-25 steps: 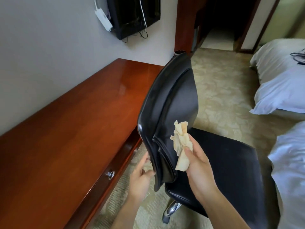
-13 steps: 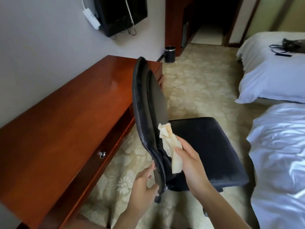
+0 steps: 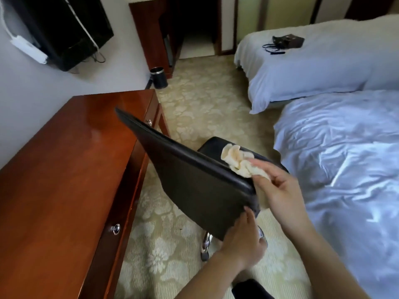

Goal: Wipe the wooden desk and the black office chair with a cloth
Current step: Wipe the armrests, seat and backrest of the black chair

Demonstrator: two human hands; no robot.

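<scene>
Wall, far left: a black screen point(image 3: 60, 29) with trailing cables, not part of the job.
Counter point(image 3: 64, 169): glossy red-brown wood running along the wall, with a drawer lock point(image 3: 115, 228) on its front. No hand or cloth is on it.
Chair point(image 3: 194, 184): black, standing between the counter and the bed. Its backrest is turned so the rear face shows, and the far top corner is near the counter's drawer fronts. The seat is partly visible beyond it, with the chrome base point(image 3: 206, 240) below.
Cloth point(image 3: 237, 162): cream and bunched, touching the top rim of the backrest near its right corner.
Left hand point(image 3: 241, 240): low, fingers grasping the backrest's side edge, apparently steadying the chair.
Right hand point(image 3: 280, 186): fingers pinch the cloth and hold it to the rim.
Bed point(image 3: 334, 158): white bedding close on the right.
Step, as judged: wiping the backrest rim.
Risk 1: the chair probably swivels. If the left hand slackens during a firm stroke, the backrest may swing and knock the counter front.
Risk 2: the bunched cloth touches only a small patch and may leave strips unwiped.
Risk 3: a pinch-only hold could drop the cloth onto the seat.
</scene>
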